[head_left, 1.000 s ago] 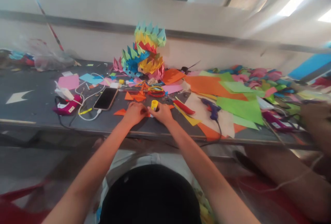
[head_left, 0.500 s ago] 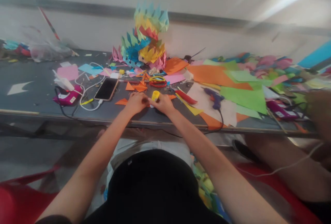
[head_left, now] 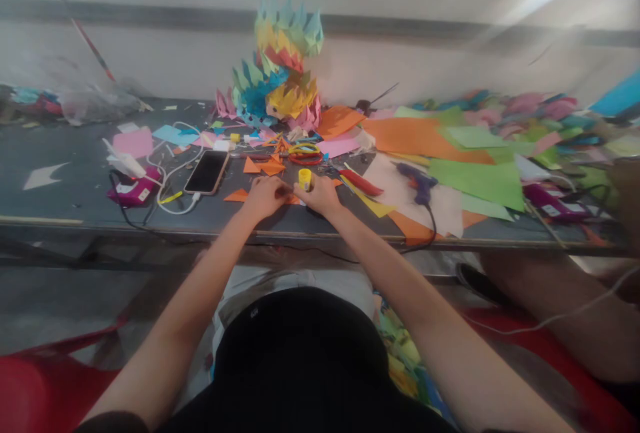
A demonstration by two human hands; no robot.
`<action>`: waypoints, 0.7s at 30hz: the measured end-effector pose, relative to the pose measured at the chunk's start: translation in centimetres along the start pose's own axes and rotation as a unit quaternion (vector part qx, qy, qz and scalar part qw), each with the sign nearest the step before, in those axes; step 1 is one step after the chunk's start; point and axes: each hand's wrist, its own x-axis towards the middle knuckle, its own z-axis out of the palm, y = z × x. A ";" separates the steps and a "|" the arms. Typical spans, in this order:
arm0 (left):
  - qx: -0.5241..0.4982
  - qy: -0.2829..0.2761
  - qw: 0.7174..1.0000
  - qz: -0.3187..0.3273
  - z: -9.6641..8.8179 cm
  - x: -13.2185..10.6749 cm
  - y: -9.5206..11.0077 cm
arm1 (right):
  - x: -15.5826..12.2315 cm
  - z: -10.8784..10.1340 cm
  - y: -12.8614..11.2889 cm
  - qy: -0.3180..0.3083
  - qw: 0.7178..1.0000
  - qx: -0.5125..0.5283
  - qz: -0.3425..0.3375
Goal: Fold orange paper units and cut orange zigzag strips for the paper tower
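My right hand (head_left: 321, 195) is closed around a glue stick (head_left: 305, 178) with a yellow end, held upright just over the table. Close beside it, my left hand (head_left: 267, 197) has its fingers curled down onto a small piece of orange paper (head_left: 293, 199) that shows between the two hands. The fingertips are partly hidden. An orange triangle (head_left: 237, 195) lies left of my left hand, and more folded orange pieces (head_left: 265, 165) lie just beyond. Yellow-handled scissors (head_left: 305, 150) rest behind the glue stick.
A phone (head_left: 207, 172) on a white cable lies to the left, near a magenta box (head_left: 135, 187). On the right are a red-handled tool (head_left: 363, 183), a glue gun (head_left: 417, 183) and coloured sheets (head_left: 475, 183). Folded-paper models (head_left: 280, 86) stand at the back. Another person's leg (head_left: 545, 306) is at right.
The glue stick and my right hand have shifted very slightly right. My left hand stays over the orange paper. The whole view has moved a little with my head.
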 end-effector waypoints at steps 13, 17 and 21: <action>0.013 -0.007 1.000 0.023 -0.5 -0.5 0.9 | 0.5 -1.0 1.7 0.160 0.949 0.205 0.176; -0.019 0.001 0.999 0.033 -0.3 -0.2 0.7 | 0.4 -1.0 1.5 0.142 0.955 0.202 0.165; -0.058 -0.017 0.998 0.005 0.4 0.8 0.6 | 0.4 -1.1 1.5 0.140 0.963 0.166 0.160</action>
